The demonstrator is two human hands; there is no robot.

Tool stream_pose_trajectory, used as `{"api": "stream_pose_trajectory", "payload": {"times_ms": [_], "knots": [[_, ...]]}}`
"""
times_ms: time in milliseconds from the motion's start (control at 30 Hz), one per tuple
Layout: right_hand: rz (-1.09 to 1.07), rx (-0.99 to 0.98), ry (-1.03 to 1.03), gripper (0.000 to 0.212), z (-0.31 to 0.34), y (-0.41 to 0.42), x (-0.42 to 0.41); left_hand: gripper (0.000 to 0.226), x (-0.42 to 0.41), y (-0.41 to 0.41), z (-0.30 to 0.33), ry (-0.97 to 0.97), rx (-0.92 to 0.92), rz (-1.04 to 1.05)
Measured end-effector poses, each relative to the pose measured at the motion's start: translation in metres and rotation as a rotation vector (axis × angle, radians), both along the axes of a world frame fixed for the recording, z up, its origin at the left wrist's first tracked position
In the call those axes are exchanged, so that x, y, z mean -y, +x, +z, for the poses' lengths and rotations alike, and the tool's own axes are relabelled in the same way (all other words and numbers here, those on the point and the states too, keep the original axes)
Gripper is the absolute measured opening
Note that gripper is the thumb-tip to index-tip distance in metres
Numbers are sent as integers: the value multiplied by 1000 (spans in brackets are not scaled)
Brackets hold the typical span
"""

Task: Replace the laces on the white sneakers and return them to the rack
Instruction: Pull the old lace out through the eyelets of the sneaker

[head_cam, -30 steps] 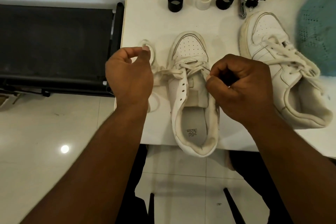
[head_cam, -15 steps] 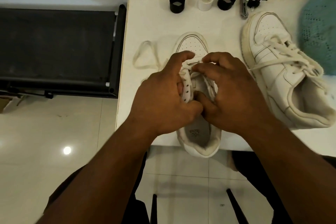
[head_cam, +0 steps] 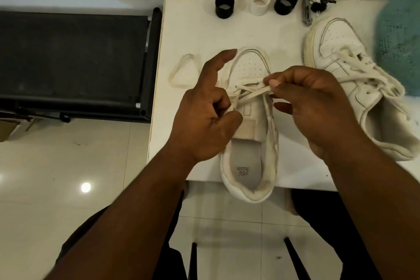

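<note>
A white sneaker [head_cam: 250, 68] lies toe-away on the white table [head_cam: 193, 29], its heel over the front edge. Only its lowest eyelets carry a white lace [head_cam: 252, 93]. My right hand [head_cam: 313, 107] pinches one lace end between thumb and forefinger above the tongue. My left hand [head_cam: 204, 116] pinches the lace at the shoe's left eyelet row, forefinger pointing up. A loop of the same lace [head_cam: 181, 73] trails on the table to the left. A second, fully laced white sneaker [head_cam: 354, 79] lies at the right.
Two black rings [head_cam: 224, 5] [head_cam: 286, 2] and a white ring [head_cam: 260, 2] stand at the table's back edge beside a metal tool [head_cam: 307, 12] with a black clip. A teal cloth [head_cam: 400, 36] lies at far right. A black rack [head_cam: 72, 63] stands left over tiled floor.
My hands first closed together over the shoe's eyelets, then parted a little. My right hand now draws a lace end up and right, and my left forefinger has lifted.
</note>
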State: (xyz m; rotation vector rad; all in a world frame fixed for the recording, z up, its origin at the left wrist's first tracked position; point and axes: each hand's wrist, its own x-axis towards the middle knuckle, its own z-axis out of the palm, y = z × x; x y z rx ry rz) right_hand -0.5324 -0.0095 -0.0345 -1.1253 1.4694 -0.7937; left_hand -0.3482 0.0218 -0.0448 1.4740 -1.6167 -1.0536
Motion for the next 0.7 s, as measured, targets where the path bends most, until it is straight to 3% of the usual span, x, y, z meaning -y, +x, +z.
{"api": "stream_pose_trajectory", "payload": {"times_ms": [100, 200, 300, 400, 533, 600, 700], "knots": [[40, -201, -75, 8, 2, -3, -1, 88, 1, -1, -2, -9, -71, 25], [241, -461, -270, 35, 3, 2, -9, 87, 0, -5, -2, -46, -99, 24], [342, -600, -338, 19, -2, 11, -18, 82, -1, -8, -4, -86, -101, 25], [231, -569, -375, 8, -4, 11, -18, 81, -1, -8, -5, -91, -92, 32], [-95, -477, -356, 7, 0, -1, -5, 84, -2, -7, -6, -73, -60, 85], [-77, -506, -340, 3, 2, -2, -4, 83, -2, -8, -6, -74, -40, 114], [161, -569, -289, 26, 4, 7, -13, 81, -4, -11, -4, -87, -15, 113]]}}
